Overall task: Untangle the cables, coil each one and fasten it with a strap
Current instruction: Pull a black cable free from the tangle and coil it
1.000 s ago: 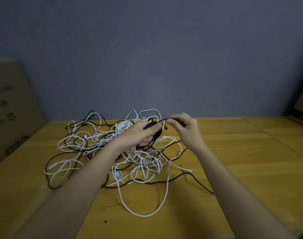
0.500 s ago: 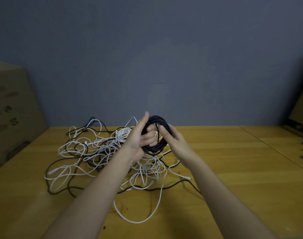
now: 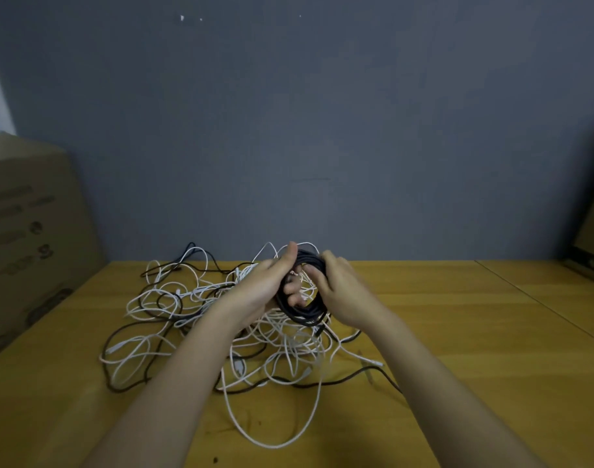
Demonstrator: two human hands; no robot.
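Above the tangle (image 3: 221, 319), black coil (image 3: 305, 312) half-hidden, both hands' (image 3: 265, 285) (image 3: 339, 292) grip around it.

A black cable coil (image 3: 304, 307), wound in several round loops, is held upright above the tabletop (image 3: 457, 332). Beneath and left of it, a loose tangle of white and black cables (image 3: 201, 319) is spread flat.

grey wall (image 3: 322, 113), wooden table (image 3: 474, 332), cardboard box (image 3: 29, 231)
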